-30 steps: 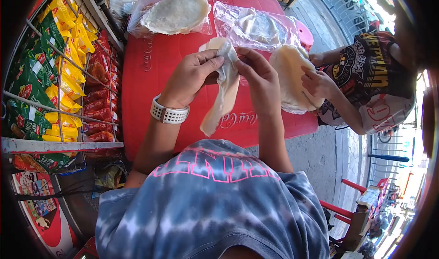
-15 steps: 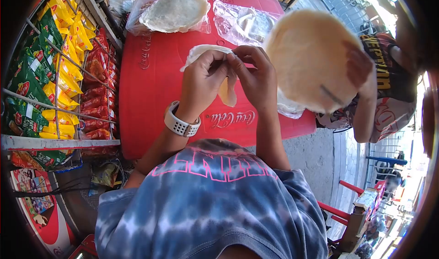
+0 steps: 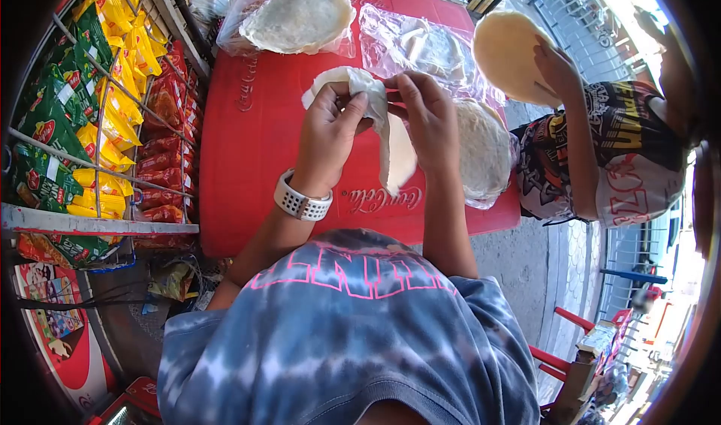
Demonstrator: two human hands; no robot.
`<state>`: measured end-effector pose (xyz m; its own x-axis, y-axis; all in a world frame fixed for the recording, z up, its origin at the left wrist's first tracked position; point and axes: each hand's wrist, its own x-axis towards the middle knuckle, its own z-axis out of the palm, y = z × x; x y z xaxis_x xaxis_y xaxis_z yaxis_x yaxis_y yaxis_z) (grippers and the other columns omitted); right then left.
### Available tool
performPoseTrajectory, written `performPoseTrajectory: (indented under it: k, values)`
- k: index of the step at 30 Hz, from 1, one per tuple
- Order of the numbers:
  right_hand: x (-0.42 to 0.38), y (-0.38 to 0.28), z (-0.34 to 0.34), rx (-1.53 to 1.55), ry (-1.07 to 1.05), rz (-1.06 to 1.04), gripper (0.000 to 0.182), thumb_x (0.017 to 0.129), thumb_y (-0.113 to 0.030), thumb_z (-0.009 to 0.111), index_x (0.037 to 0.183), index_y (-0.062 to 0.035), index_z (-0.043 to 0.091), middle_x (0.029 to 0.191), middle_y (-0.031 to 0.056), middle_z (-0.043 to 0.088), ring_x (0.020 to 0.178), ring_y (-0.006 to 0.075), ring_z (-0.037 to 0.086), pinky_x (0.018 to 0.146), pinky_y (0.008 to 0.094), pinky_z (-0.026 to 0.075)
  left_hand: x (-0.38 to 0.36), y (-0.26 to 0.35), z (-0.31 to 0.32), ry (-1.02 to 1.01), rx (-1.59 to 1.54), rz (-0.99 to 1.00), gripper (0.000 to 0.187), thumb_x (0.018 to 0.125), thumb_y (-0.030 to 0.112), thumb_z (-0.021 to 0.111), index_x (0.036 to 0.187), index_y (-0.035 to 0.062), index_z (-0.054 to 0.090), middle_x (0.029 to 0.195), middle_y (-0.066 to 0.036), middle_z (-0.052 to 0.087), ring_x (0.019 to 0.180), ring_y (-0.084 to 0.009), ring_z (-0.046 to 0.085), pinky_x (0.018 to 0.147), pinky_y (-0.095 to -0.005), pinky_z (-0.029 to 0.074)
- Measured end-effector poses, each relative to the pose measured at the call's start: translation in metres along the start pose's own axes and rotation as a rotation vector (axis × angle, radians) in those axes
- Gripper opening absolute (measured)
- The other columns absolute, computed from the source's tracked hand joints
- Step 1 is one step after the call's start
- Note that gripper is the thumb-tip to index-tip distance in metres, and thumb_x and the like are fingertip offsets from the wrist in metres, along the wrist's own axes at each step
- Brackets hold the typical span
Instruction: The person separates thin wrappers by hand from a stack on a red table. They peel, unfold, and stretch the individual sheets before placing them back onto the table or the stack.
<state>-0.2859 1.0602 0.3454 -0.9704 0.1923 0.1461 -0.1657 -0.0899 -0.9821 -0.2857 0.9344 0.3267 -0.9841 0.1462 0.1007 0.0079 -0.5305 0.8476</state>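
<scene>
Above the middle of the red table (image 3: pixel 263 170), my left hand (image 3: pixel 330 128) grips a thin pale wrapper sheet (image 3: pixel 396 158), thumb pressed on its folded part. My right hand (image 3: pixel 432 121) is closed at the same sheet's upper right edge, its fingertips partly hidden. The sheet hangs down between both hands. Beyond them lies a stack of round pale sheets (image 3: pixel 297 19) on plastic, and beside it a clear plastic bag (image 3: pixel 420 46). Another pale stack (image 3: pixel 481 151) on plastic lies right of my right hand.
Across the table's right side, a person (image 3: pixel 601 140) holds up a round pale sheet (image 3: pixel 514 57). A wire rack with yellow, green and red snack packs (image 3: pixel 113 125) stands at the left. Red furniture (image 3: pixel 552 361) is at the lower right.
The other person's round sheet has moved away from the camera, uncovering the right stack. My hands have drawn slightly apart, and more of the sheet between them hangs open.
</scene>
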Motion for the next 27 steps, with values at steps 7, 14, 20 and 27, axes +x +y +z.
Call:
performPoseTrajectory:
  k: [7,14,20,27]
  values:
    - [-0.005,-0.014,0.002,-0.475,-0.086,-0.256,0.024,0.072,-0.011,0.065,0.093,-0.0024,0.059,0.089,0.0092,0.054,0.074,0.0157,0.056,0.064,0.0273,0.049,-0.001,0.011,0.007,-0.101,-0.004,-0.028,0.015,0.085,0.003,0.045,0.099,-0.0009,0.046,0.09,-0.006,0.054,0.08,-0.0115,0.056,0.069,-0.0248,0.05]
    - [-0.005,-0.014,0.006,-0.486,-0.06,-0.288,0.015,0.074,-0.009,0.061,0.088,-0.0017,0.061,0.083,0.0089,0.057,0.072,0.0152,0.057,0.061,0.0262,0.047,0.0,0.007,-0.001,-0.086,0.016,-0.001,0.017,0.085,0.001,0.043,0.101,-0.0038,0.045,0.09,-0.009,0.055,0.079,-0.0123,0.057,0.07,-0.0243,0.05]
    - [0.0,0.0,0.002,-0.358,-0.031,-0.17,0.015,0.078,-0.011,0.057,0.086,0.0022,0.058,0.079,0.011,0.058,0.071,0.0173,0.059,0.06,0.0272,0.046,-0.002,0.009,-0.004,-0.081,0.032,-0.04,0.017,0.084,0.002,0.044,0.1,-0.0033,0.045,0.089,-0.009,0.055,0.078,-0.0119,0.057,0.07,-0.0248,0.05]
    - [-0.011,-0.002,0.014,-0.524,0.178,-0.265,0.013,0.078,-0.008,0.055,0.086,0.0018,0.057,0.075,0.0127,0.06,0.066,0.0189,0.06,0.058,0.0272,0.046,-0.001,0.002,-0.003,0.039,-0.125,-0.162,0.02,0.084,0.008,0.048,0.101,-0.0011,0.046,0.088,-0.006,0.053,0.076,-0.01,0.055,0.069,-0.024,0.049]
